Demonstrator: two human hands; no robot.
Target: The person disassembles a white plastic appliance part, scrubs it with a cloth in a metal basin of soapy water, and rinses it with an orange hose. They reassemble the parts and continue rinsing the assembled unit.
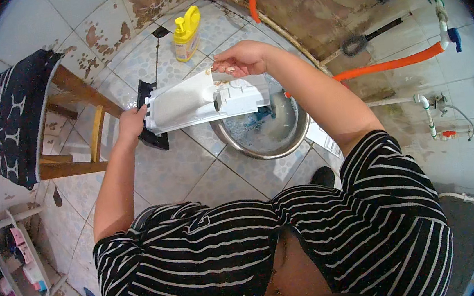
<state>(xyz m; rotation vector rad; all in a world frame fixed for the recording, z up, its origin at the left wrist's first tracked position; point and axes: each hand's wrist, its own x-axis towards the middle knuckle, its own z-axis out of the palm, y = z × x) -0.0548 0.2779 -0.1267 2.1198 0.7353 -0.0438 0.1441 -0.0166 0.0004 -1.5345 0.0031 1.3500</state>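
A long white plastic drawer (pixel 183 99) with a black front panel (pixel 155 142) is held above the tiled floor. My left hand (pixel 131 124) grips it where the white body meets the black panel. Its other end, with a white moulded compartment (pixel 238 98), hangs partly over a round metal basin (pixel 279 154). Suds and cloudy water (pixel 282 125) fill the basin, and something blue (pixel 261 114) shows in them. My right hand (pixel 244 59) has curled fingers at the drawer's far corner; whether they grip it cannot be told. Brownish stains mark that corner.
A yellow bottle (pixel 186 39) stands on the floor beyond the drawer. To the left is a wooden stool (pixel 76 85) with a black patterned cover (pixel 11 125). An orange hose (pixel 389 62) runs from the wall tap (pixel 452 39). A shelf rack (pixel 23 255) stands lower left.
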